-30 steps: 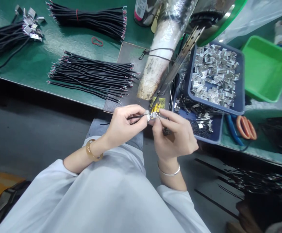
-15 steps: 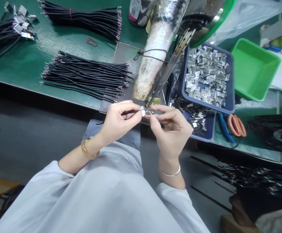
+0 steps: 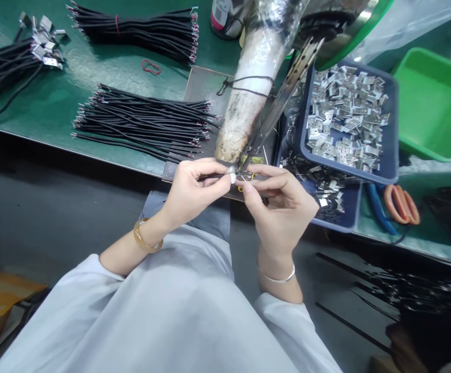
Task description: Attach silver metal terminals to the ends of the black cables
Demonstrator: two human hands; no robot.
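Note:
My left hand [image 3: 198, 189] pinches a black cable [image 3: 215, 177] between thumb and fingers, and a white cover or pad [image 3: 232, 175] shows at its fingertips. Close by, my right hand [image 3: 283, 199] holds a small metal piece [image 3: 247, 176] with thumb and fingertips; its exact shape is too small to make out. The two hands nearly meet at the bench edge. Just above them comes down the tip of a long metal tool with a perforated barrel [image 3: 301, 65], like a soldering iron. A wrapped white tube [image 3: 244, 98] ends beside it.
Loose black cables [image 3: 143, 122] lie left on the green bench, with a tied bundle [image 3: 135, 33] behind and cables with metal connectors [image 3: 46, 44] at far left. Right stand a blue tray [image 3: 391, 129] of metal shells, a green bin [image 3: 435, 103] and orange-and-blue-handled pliers [image 3: 402, 204]. Someone's head shows lower right.
The view has shifted slightly, so the bench items appear moved, most on the right. Both hands keep their grip and stay close together under the tool tip.

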